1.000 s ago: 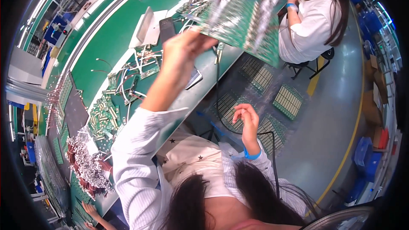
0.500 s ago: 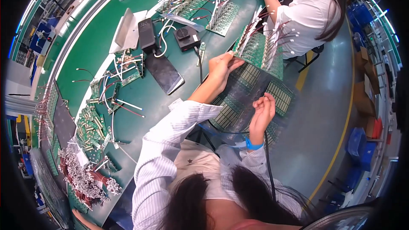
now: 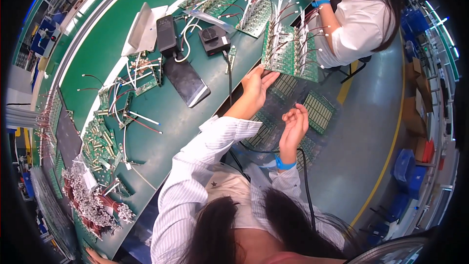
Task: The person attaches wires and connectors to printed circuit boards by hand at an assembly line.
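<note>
circuit panel (image 3: 290,53) extends beyond the left hand (image 3: 254,88) gripping its edge.

Green-topped bench (image 3: 168,129), 1 dark phone (image 3: 186,82), 1 boxy black device (image 3: 215,40), piled small circuit boards (image 3: 100,143), bundled white-tipped wires (image 3: 90,199)

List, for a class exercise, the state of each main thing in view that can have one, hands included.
board panel, held, with wires standing up from it
left hand, closed on the board panel's near edge
right hand, raised, fingers loosely curled, empty
smartphone, lying flat, screen dark
fan box, plugged in
small boards, heaped loosely
</note>
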{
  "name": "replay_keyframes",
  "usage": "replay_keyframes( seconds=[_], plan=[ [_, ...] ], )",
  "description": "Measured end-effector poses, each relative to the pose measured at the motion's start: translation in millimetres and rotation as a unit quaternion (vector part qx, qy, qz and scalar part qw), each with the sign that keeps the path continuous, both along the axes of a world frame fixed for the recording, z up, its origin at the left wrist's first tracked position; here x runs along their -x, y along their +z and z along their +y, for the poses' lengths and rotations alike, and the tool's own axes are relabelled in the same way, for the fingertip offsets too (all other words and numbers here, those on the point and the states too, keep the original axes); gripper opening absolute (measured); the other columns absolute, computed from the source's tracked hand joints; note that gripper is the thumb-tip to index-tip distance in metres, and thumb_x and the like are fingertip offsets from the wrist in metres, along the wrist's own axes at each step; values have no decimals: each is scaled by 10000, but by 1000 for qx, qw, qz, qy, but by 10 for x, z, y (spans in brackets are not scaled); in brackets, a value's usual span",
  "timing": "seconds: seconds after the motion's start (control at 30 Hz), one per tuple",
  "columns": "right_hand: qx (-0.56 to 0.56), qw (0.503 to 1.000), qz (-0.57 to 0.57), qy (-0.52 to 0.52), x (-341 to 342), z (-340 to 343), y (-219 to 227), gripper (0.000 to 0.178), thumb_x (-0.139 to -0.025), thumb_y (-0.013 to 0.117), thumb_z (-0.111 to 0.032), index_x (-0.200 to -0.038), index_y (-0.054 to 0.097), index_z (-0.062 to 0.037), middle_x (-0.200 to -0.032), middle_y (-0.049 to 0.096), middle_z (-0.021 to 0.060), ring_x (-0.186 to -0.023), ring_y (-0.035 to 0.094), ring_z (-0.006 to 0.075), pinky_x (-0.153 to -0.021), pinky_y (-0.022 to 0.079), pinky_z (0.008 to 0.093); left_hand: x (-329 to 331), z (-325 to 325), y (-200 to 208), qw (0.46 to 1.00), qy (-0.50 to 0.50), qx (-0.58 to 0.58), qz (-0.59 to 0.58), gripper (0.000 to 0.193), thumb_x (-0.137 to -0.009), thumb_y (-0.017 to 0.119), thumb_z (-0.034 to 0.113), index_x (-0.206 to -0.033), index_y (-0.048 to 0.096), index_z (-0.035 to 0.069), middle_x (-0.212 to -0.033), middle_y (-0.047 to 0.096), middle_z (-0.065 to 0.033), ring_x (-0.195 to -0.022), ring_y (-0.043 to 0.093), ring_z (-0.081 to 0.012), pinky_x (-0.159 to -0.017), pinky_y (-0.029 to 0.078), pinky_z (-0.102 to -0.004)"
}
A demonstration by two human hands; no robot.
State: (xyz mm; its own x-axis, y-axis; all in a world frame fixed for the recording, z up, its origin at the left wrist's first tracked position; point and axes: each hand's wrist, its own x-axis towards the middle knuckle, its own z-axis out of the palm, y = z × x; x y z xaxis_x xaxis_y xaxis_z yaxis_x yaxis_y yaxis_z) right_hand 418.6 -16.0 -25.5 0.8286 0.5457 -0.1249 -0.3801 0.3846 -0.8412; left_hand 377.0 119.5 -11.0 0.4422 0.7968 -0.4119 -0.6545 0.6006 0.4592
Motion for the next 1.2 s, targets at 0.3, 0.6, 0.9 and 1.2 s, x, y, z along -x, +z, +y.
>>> replay_keyframes(
  seconds=[0.3, 0.6, 0.9, 1.2],
  plan=[
    [81, 976, -172, -108, -504, 305, 25, 313, -857, 384, -38, -1157, 460, 4, -857, 547, 71, -673, 507, 104, -648, 449, 238, 33, -18, 37, 996, 19, 64, 52, 248, -875, 404, 111, -1053, 438, -58, -1025, 527, -198, -961, 531, -335, -871, 449, -426],
    [151, 952, -236, -125, -484, 309, -219, 321, -836, 384, 14, -1132, 507, 8, -859, 480, 36, -690, 479, 77, -645, 440, 229, 60, -32, -61, 997, 18, 61, 54, 250, -878, 405, 115, -1062, 437, -51, -1034, 527, -188, -971, 525, -331, -857, 457, -425],
    [38, 996, -59, -55, -430, 302, -84, 346, -821, 426, -15, -1162, 480, 7, -870, 479, 13, -709, 482, 80, -641, 425, 221, 41, -12, -101, 993, 54, 97, 32, 287, -880, 382, 164, -1042, 431, -68, -1082, 490, -207, -1027, 489, -315, -881, 435, -404],
    [-63, 995, 73, 31, -365, 485, -153, 418, -813, 467, -84, -1219, 412, -1, -919, 485, 1, -787, 469, 91, -728, 397, 270, 26, 17, -167, 994, 22, 91, 56, 426, -848, 338, 176, -1182, 324, -89, -1188, 421, -222, -1074, 447, -298, -942, 359, -390]
  ],
)
